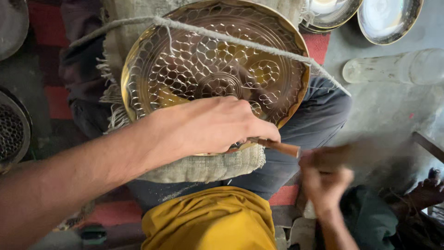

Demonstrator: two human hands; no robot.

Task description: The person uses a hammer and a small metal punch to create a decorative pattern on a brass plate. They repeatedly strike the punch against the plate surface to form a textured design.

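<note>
A large round brass plate (203,65) with an engraved scale-and-flower pattern lies on a burlap pad (203,169) over my lap. A rough cord (240,41) runs across the plate. My left hand (212,125) rests on the plate's near rim and is shut on a thin chisel (280,147) with a wooden-coloured shaft, held at a slant. My right hand (323,180), blurred with motion, is shut on a wooden hammer handle (365,153) just right of the chisel's top end.
More brass plates (388,18) lie at the top right. A clear plastic bottle (397,67) lies on the grey floor to the right. A round perforated metal object (14,129) sits at the left edge. A red mat (55,97) covers the floor.
</note>
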